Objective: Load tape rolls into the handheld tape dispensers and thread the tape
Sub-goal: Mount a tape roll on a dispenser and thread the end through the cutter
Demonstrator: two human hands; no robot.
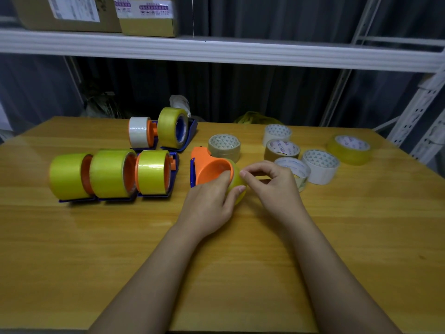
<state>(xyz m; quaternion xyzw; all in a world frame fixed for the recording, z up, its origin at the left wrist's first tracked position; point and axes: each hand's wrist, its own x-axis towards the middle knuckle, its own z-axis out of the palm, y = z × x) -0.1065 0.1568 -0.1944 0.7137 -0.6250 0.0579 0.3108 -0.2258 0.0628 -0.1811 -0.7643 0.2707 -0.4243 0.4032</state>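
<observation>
An orange and blue tape dispenser [207, 168] lies on the wooden table [96, 237] at the middle, with a yellow tape roll [237, 182] on its hub. My left hand [212, 201] grips the dispenser and the roll from the near side. My right hand [267, 179] pinches at the roll's right edge with thumb and fingertips; whether it has the tape's end is hidden. Several loose tape rolls lie to the right, among them a beige roll [225, 145], a white roll [321, 166] and a yellow roll [349, 149].
Three loaded dispensers with yellow rolls [110, 174] stand in a row at the left. Behind them stand two more, one with a white roll [140, 132], one with a yellow roll [173, 127]. A white shelf [216, 50] with cardboard boxes [147, 15] hangs above.
</observation>
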